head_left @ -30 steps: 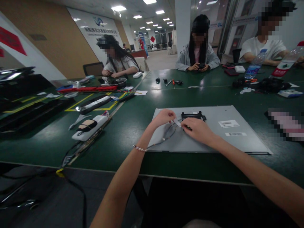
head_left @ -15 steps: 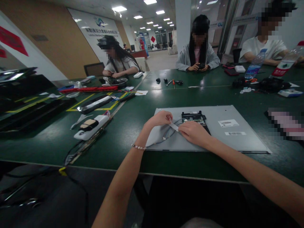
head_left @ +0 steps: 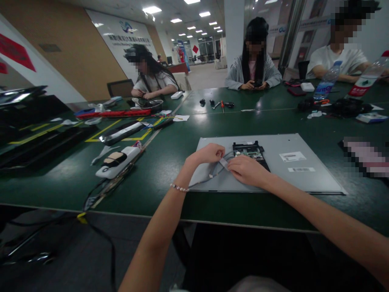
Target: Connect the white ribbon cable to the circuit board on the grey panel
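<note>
A flat silver-grey panel (head_left: 209, 184) lies on the green table, with a black-framed circuit board (head_left: 249, 151) mounted on its top face. Grey cables (head_left: 217, 173) loop across the panel beside the board. Over them stretches a whitish translucent strip (head_left: 224, 163), which looks like tape. My left hand (head_left: 211, 153) pinches the strip's upper left end. At the lower right end, my right hand (head_left: 247, 170) has its fingers closed on the strip and partly covers the board. The right fingertips rest low over the panel.
A white power strip (head_left: 120, 162) with a black-strapped block lies to my left. Black panels (head_left: 45, 148) are further left. Small tools and an orange screwdriver (head_left: 222, 106) lie across the table. Bottles (head_left: 327, 83) stand at the back right. Three people sit opposite.
My left hand has shifted slightly right, toward my right hand. The strip between the hands lies lower against the cables and shows less length.
</note>
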A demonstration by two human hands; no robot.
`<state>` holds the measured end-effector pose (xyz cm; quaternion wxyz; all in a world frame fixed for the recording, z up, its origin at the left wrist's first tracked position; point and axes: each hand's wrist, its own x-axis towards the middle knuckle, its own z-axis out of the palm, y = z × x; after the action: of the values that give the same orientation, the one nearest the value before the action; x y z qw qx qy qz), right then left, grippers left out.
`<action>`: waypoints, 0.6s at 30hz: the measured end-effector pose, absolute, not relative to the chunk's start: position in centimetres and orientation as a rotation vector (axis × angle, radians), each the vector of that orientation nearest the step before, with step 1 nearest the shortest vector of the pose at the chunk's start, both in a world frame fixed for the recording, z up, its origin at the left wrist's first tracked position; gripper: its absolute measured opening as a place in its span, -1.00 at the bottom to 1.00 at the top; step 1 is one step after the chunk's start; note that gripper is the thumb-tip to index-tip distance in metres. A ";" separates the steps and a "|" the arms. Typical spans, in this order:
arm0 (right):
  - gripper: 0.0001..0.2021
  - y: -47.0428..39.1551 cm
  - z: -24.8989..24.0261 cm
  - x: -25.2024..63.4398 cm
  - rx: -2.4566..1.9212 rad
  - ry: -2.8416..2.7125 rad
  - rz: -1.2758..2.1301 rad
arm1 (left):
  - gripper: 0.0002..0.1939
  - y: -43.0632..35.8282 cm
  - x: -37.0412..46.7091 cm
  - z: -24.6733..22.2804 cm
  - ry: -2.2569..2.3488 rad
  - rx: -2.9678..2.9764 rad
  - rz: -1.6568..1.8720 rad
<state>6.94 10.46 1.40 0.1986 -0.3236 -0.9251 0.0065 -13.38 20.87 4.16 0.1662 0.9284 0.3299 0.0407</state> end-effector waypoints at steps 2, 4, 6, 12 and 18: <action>-0.76 10.4 1.6 6.9 -0.895 -2.596 0.039 | -0.83 20.8 -13.4 4.2 0.955 2.598 0.099; -0.76 10.3 1.9 7.0 -0.880 -2.609 0.050 | -0.87 20.6 -13.5 4.3 0.962 2.560 0.103; -0.76 10.3 2.0 7.0 -0.874 -2.621 0.050 | -0.93 20.5 -13.5 4.4 0.959 2.534 0.119; -0.75 10.2 2.2 7.0 -0.872 -2.702 -0.034 | -0.70 20.6 -13.1 3.9 1.008 2.554 0.056; -0.72 9.0 3.8 7.5 -0.739 -2.764 -0.005 | -0.61 20.2 -12.7 4.2 1.090 2.594 -0.093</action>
<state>7.48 9.00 3.77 0.1399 -0.2557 -0.9566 -0.0016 -12.70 20.15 4.18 0.1624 0.9091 0.3821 -0.0327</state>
